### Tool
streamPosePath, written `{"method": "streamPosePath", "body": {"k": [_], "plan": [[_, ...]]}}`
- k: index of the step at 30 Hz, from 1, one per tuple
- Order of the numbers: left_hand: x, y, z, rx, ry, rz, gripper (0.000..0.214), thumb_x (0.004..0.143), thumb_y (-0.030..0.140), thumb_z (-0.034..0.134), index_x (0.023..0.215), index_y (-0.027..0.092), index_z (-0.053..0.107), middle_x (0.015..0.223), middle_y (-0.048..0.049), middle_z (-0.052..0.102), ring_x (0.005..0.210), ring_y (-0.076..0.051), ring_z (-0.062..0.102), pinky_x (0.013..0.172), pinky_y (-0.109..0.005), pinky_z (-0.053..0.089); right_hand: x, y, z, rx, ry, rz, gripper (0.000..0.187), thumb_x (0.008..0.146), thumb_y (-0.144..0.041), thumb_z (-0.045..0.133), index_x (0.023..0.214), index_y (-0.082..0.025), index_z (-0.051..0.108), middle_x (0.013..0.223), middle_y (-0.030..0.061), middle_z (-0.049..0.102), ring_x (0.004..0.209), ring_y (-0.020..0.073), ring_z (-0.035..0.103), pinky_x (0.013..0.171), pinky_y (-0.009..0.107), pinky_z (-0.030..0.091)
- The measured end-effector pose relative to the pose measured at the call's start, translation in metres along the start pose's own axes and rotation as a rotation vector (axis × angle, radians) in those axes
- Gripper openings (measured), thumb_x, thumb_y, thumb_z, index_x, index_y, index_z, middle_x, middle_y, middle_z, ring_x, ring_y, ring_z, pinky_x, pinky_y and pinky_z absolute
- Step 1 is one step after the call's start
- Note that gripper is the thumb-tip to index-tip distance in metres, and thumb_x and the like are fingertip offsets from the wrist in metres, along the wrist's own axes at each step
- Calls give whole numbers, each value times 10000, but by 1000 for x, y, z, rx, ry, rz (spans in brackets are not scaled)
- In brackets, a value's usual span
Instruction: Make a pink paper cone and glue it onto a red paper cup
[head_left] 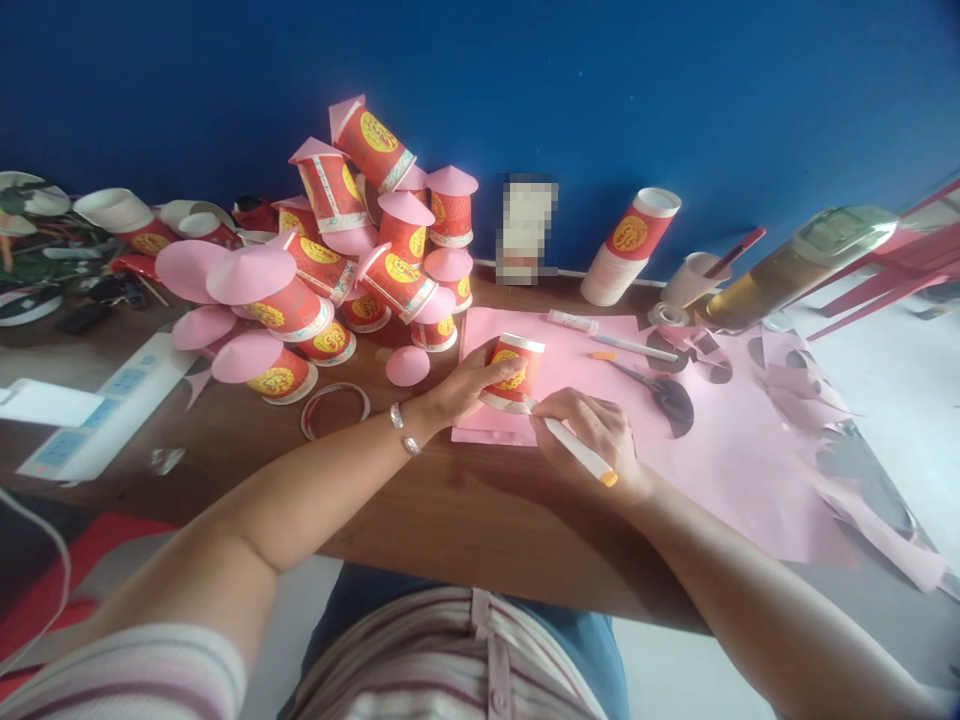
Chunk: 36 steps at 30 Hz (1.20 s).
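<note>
My left hand (pixel 480 385) is wrapped round a red paper cup (pixel 517 365) with a yellow round emblem, held above pink paper. In my right hand (pixel 592 430) is a white marker (pixel 574 447) with an orange end. The marker's tip meets the pale band at the cup's lower edge. Under the hands lies a pink sheet (pixel 480 325). On it, beyond my right hand, are a glue stick (pixel 573 321), another white marker (pixel 636 348), a small orange cap (pixel 603 356) and scissors with dark handles (pixel 670 400).
Many red cups with pink cone tops (pixel 397 280) are piled at the left back. A stack of cups (pixel 630 245) leans by the blue wall. A bottle (pixel 795 265) stands far right, near cut pink scraps (pixel 810 380). A power strip (pixel 112 400) and tape ring (pixel 335 410) lie left.
</note>
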<state>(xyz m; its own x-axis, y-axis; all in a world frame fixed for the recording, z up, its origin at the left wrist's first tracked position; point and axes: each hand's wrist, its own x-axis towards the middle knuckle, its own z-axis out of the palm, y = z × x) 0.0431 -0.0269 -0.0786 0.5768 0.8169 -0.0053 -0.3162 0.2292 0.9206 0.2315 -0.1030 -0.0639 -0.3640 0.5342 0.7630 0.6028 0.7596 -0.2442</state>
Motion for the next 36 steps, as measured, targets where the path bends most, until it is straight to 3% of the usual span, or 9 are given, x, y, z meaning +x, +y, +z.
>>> {"method": "streamPosePath", "body": {"k": [12, 18, 36], "plan": [[5, -3, -4, -182, 28, 32, 378, 822, 461, 792, 1040, 166, 702, 948, -63, 718, 900, -211, 675, 842, -344, 524, 9, -10, -5, 46, -25, -121, 149, 912, -71, 623, 947, -209, 580, 719, -18, 686, 550, 105, 617, 545, 232, 494], [6, -1, -1, -234, 88, 5, 459, 739, 480, 836, 1044, 156, 722, 936, -62, 729, 930, -230, 681, 842, -345, 524, 8, -8, -4, 46, -8, -122, 159, 907, -67, 630, 959, -211, 589, 731, -17, 694, 572, 109, 638, 555, 229, 510], [4, -2, -3, -103, 69, 38, 383, 824, 432, 773, 1101, 179, 700, 992, -63, 716, 944, -226, 667, 851, -357, 522, 7, -5, -4, 20, -21, -91, 133, 930, -92, 627, 988, -206, 592, 773, 10, 721, 607, 123, 667, 577, 232, 511]]}}
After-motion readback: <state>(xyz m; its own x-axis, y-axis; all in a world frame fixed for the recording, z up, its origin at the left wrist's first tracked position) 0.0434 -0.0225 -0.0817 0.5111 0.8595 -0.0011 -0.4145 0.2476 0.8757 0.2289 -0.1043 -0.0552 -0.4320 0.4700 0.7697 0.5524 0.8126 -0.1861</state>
